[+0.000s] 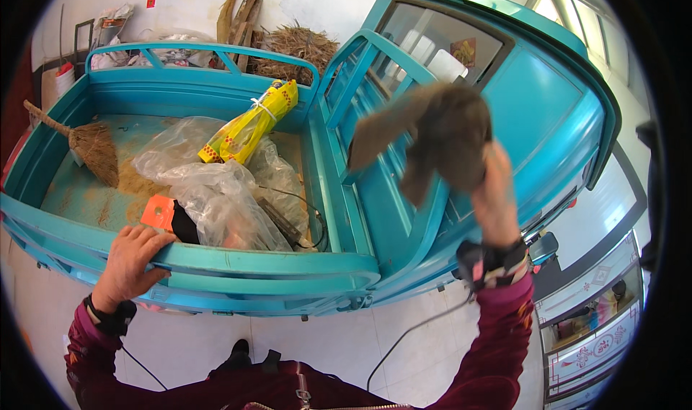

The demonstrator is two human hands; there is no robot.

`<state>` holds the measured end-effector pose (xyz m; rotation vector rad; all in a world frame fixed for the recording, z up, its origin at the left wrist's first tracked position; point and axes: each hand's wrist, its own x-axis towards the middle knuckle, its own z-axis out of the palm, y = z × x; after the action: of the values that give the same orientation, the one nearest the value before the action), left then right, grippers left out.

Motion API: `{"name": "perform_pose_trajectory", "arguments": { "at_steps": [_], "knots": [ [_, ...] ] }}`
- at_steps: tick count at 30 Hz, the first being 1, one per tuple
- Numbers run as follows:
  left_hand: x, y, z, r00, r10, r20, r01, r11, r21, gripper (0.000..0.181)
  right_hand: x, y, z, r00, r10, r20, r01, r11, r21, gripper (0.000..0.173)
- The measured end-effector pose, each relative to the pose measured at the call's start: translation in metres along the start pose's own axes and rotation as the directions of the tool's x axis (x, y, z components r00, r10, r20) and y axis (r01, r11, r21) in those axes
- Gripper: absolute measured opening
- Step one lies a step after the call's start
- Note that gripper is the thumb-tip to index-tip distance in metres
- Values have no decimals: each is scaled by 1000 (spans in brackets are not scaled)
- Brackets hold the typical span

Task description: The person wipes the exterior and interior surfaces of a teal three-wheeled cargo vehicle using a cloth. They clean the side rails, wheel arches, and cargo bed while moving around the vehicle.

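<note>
My right hand (pixel 496 193) grips a brown cloth (pixel 454 134), raised in front of the cab and blurred by motion. With my left hand (pixel 130 264) I hold the top rail of the near side panel (pixel 243 264) of a teal cargo tricycle. Inside the bed, crumpled clear plastic sheeting (pixel 216 188) lies below a tied yellow plastic bag (pixel 254 120). Close to my left hand are an orange card (pixel 158 212) and a black cloth (pixel 185 223). A straw hand broom (pixel 92 147) leans over the bed's left side, beside some sandy dirt (pixel 135 183).
The teal cab (pixel 546 107) with a window stands at the right, behind a slatted guard frame (pixel 373 85). Wooden boards (pixel 243 20) and a straw bundle (pixel 297 47) rest along the back wall. A decorated cabinet (pixel 592 323) is at the lower right. Dark cables hang from both wrists.
</note>
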<state>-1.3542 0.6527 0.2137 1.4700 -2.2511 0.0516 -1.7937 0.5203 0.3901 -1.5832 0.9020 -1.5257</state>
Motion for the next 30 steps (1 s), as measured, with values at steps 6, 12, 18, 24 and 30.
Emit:
{"name": "perform_pose_trajectory", "arguments": {
  "at_steps": [6,12,18,24,30],
  "knots": [
    [4,-6,0,999,42,-23,-42,999,26,65,181,-22,35,934,-356,10,337,875,-348,32],
    [7,-10,1,1000,6,0,-6,1000,-3,63,316,16,33,862,-506,34,239,346,-908,39],
    [8,-16,2,1000,4,13,-4,999,-32,63,350,66,41,986,-163,41,10,-184,-983,41],
    [8,-17,4,999,34,-1,-34,999,-4,67,334,53,51,977,108,-183,-147,-279,-949,49],
    [4,-17,4,1000,19,-7,-19,999,-29,64,285,11,28,977,190,-94,-38,-279,-959,44]
  ]
}}
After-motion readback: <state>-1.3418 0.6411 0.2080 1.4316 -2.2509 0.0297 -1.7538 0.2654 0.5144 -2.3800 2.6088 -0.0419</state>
